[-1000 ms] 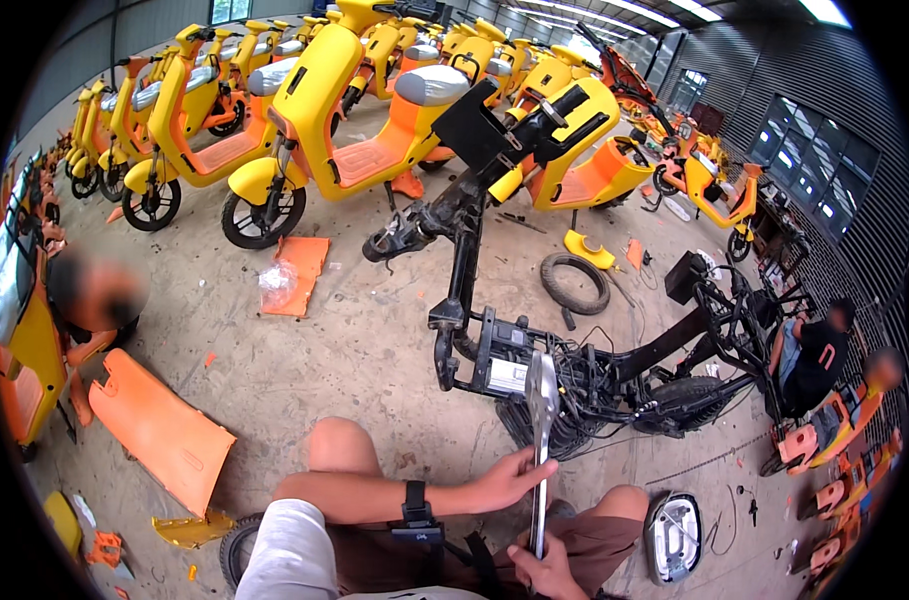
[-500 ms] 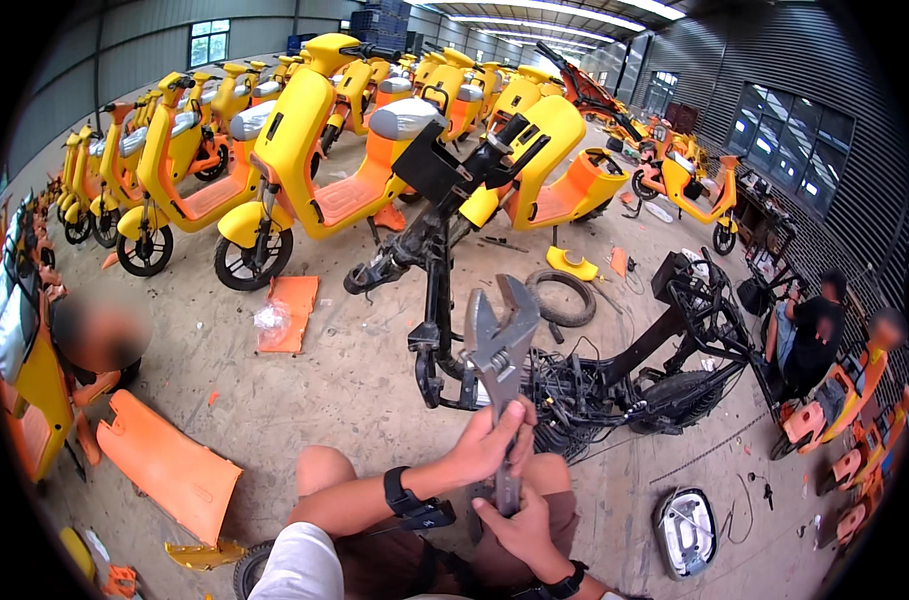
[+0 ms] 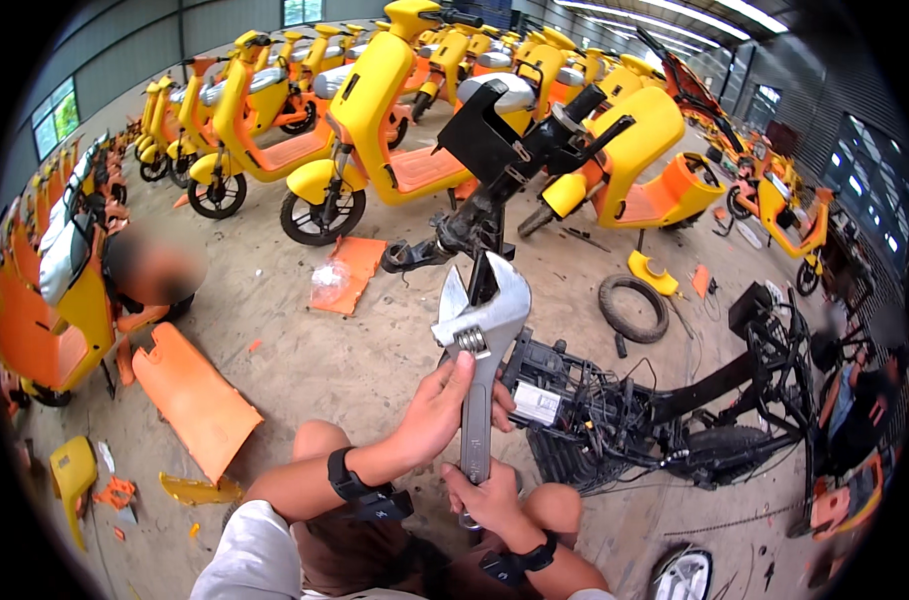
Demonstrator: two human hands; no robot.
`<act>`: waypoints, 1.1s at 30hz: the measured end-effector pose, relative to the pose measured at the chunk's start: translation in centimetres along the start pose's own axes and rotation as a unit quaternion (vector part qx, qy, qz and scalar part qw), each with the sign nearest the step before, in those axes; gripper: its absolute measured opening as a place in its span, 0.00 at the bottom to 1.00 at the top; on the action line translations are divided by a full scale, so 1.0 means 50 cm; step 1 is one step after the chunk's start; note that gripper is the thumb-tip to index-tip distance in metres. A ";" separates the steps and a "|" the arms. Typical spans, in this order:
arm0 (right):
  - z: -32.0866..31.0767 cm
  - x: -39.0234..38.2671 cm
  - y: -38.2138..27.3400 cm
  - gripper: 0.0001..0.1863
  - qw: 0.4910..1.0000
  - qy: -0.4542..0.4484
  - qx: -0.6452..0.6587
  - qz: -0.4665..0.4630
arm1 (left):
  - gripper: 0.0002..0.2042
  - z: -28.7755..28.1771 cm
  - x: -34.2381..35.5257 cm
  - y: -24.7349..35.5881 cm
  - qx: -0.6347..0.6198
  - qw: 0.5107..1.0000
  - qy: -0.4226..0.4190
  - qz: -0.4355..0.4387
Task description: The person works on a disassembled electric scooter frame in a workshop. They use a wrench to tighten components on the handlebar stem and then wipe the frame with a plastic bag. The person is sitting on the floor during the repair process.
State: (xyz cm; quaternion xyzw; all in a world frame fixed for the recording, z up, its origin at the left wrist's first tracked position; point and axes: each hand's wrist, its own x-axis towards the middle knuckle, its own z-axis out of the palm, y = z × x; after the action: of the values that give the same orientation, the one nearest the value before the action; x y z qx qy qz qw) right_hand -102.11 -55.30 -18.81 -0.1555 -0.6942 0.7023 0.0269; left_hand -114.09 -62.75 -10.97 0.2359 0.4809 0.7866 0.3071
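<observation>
A large grey adjustable wrench [image 3: 477,385] stands upright in front of me, its jaws apart at the top. My left hand [image 3: 436,405] is closed round the upper handle, with the thumb at the adjusting screw below the jaws. Lower down, my right hand [image 3: 489,495] grips the handle near its bottom end. Just beyond the wrench is a stripped black scooter frame [image 3: 709,385] with bare wiring. Its black steering column and front box [image 3: 484,135] rise behind the jaws, which partly hide the column's lower part.
A loose tire [image 3: 633,308] and a yellow part [image 3: 652,272] lie on the floor to the right. On the left are an orange panel [image 3: 196,400] and a yellow cover [image 3: 72,480]. Rows of yellow scooters [image 3: 359,120] fill the back. A person [image 3: 864,400] sits at the right.
My view has swung, so the surroundings sit further right or lower. The wrench has turned to show its jaws broadside, and my left thumb now lies at the screw.
</observation>
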 end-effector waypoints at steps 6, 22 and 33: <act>-0.017 -0.015 0.039 0.17 0.998 0.044 -0.020 -0.047 | 0.28 0.046 0.014 -0.031 -0.049 0.997 0.036 -0.057; 0.010 0.003 -0.077 0.12 0.970 -0.169 -0.079 -0.154 | 0.15 0.054 -0.028 0.074 0.101 0.995 0.007 -0.006; 0.022 -0.050 -0.226 0.11 0.933 -0.254 0.218 -0.136 | 0.16 0.054 -0.004 0.207 0.110 0.971 -0.211 -0.034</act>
State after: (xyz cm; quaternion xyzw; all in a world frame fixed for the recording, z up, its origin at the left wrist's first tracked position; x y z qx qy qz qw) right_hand -102.03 -56.60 -7.25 0.1332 -0.5223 0.8420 -0.0220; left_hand -114.79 -64.85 -0.52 0.4126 0.4962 0.6505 0.4004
